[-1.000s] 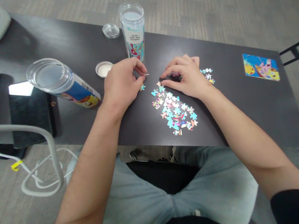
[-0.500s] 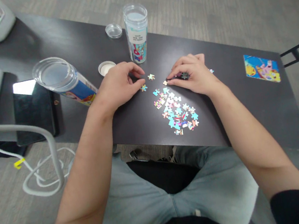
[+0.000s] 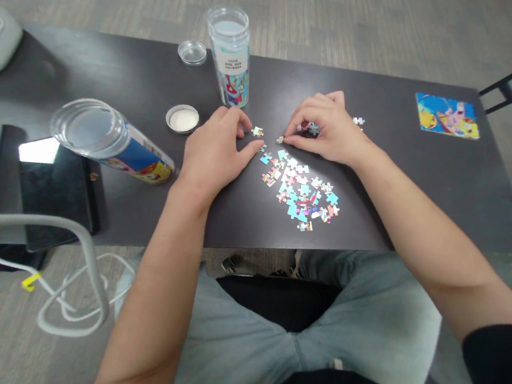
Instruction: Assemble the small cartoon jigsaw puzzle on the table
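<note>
My right hand (image 3: 318,126) pinches a small jigsaw puzzle piece (image 3: 280,140) between thumb and index finger, just above or at the tabletop. My left hand (image 3: 216,150) rests to its left with thumb and fingers apart. At the left thumb's tip a bluish piece (image 3: 263,148) is partly covered. A light piece (image 3: 258,131) lies by the left index finger. Below both hands spreads a loose heap of puzzle pieces (image 3: 304,190), many light blue. Darker pieces (image 3: 312,127) show under my right palm, and another piece (image 3: 359,121) lies beyond its wrist side.
A clear tube with printed label (image 3: 232,58) stands at the back; a second tube (image 3: 136,151) is by my left forearm. Two lids (image 3: 192,53) (image 3: 183,119) lie near them. A tablet (image 3: 56,191) is left, a cartoon picture card (image 3: 447,115) right, on the dark table (image 3: 428,193).
My left hand has shifted right, toward the right hand, and the piece by its thumb now shows farther right. My right hand, still pinching its piece, has moved slightly left.
</note>
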A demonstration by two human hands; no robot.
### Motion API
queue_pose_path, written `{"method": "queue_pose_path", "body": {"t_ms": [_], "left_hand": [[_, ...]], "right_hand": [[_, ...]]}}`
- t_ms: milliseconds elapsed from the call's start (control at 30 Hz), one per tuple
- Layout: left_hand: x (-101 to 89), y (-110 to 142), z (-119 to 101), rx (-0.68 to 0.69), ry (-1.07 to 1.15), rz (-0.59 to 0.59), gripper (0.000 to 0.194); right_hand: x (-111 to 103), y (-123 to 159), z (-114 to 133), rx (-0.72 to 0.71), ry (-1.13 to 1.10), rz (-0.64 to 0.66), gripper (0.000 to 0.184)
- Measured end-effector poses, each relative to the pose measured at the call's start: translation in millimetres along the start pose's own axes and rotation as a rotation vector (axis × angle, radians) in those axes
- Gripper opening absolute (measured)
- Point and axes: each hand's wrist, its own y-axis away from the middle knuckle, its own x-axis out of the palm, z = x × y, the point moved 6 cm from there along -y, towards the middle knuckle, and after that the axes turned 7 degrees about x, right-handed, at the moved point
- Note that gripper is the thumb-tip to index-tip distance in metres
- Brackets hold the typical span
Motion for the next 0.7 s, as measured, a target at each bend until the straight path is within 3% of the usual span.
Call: {"method": "queue_pose_path", "body": {"t_ms": [267, 400, 567, 700], "left_hand": [[-7.2, -3, 6, 0.104, 0.041, 0.032, 0.030], [-9.6, -2, 5, 0.143, -0.046, 0.083, 0.034], [-10.8, -1, 7, 0.108, -0.047, 0.062, 0.037], [-12.1, -2, 10, 0.081, 0.011, 0.039, 0.032]], "right_hand": [[-3, 3, 7, -0.053, 0.037, 0.033, 0.028], [-1, 3, 11, -0.055, 0.028, 0.045, 0.044], [12, 6, 25, -0.084, 0.023, 0.162, 0.071], [11, 7, 25, -0.112, 0.037, 0.169, 0.081]]}}
